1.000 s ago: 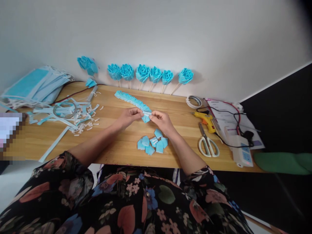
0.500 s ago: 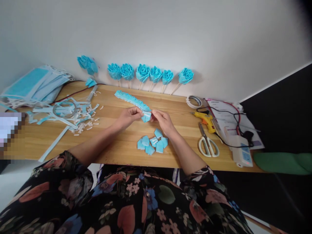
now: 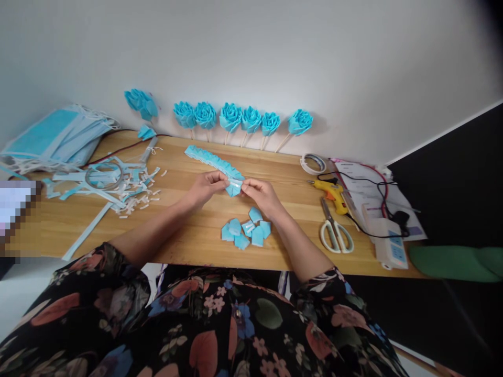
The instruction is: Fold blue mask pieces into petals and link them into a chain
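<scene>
Between my two hands is a folded blue petal (image 3: 234, 188) with a pale strip across its face, at the near end of a row of overlapping folded petals (image 3: 212, 159). My left hand (image 3: 205, 187) pinches its left edge between thumb and fingertips. On the other side, the thumb and forefinger of my right hand (image 3: 262, 196) close on its right edge. Below the hands, several loose folded petals (image 3: 257, 235) lie in a small pile on the wooden table (image 3: 188, 230).
Blue flowers on sticks (image 3: 230, 117) lean along the wall. Face masks (image 3: 58, 136) and cut scraps (image 3: 106, 180) lie left. At right are a tape roll (image 3: 313, 164), yellow glue gun (image 3: 330, 195), scissors (image 3: 335, 233), power strip (image 3: 389, 243) and paper (image 3: 363, 191).
My right fingers have shifted slightly left onto the petal's right edge, and the petal has moved a little left. My left hand stays nearly in place.
</scene>
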Demonstrator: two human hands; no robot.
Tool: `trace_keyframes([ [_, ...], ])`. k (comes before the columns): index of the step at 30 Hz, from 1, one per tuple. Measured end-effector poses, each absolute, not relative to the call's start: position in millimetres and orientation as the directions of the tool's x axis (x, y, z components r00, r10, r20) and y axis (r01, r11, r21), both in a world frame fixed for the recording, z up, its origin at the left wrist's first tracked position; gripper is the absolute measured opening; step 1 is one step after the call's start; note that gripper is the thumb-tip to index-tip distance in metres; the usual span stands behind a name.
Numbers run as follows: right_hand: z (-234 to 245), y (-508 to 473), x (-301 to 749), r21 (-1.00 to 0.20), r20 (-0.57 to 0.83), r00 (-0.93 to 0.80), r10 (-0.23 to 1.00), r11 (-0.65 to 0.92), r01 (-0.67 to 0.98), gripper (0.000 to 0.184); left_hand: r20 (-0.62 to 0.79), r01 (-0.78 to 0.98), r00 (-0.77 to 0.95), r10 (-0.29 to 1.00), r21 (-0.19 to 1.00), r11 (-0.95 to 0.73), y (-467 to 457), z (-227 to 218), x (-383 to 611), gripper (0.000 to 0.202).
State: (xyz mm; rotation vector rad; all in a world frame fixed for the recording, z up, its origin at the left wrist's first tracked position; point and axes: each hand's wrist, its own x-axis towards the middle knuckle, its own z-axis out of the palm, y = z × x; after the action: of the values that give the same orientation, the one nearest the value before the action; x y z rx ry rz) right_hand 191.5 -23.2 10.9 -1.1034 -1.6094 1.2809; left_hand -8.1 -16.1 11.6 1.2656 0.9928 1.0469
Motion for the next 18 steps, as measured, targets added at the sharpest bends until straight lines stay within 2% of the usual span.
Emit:
trace_keyframes([
  [4,12.8,-23.0,192.1,-0.992,0.054,-0.329,0.943,0.087,0.087,0.03,0.008,-0.05,0.22,0.976,0.999,0.003,-14.6,10.5,-9.2,0.024],
  [11,10.0,-23.5,190.0,-0.982,0.068,-0.291,0.954,0.115,0.149,0.025,0.033,-0.039,0.226,0.974,0.999,-0.024,-13.9,10.8,-7.2,0.023],
  [15,9.9,-23.8,189.0,-0.972,0.107,-0.247,0.963,0.154,0.175,0.023,0.156,0.011,0.121,0.98,0.987,-0.159,-17.0,15.4,-7.0,0.023],
  [18,10.5,-25.8,187.6,-0.956,0.14,-0.212,0.967,0.188,0.225,0.02,0.343,0.236,0.1,0.934,0.904,-0.357,-22.7,18.8,-6.2,0.022],
])
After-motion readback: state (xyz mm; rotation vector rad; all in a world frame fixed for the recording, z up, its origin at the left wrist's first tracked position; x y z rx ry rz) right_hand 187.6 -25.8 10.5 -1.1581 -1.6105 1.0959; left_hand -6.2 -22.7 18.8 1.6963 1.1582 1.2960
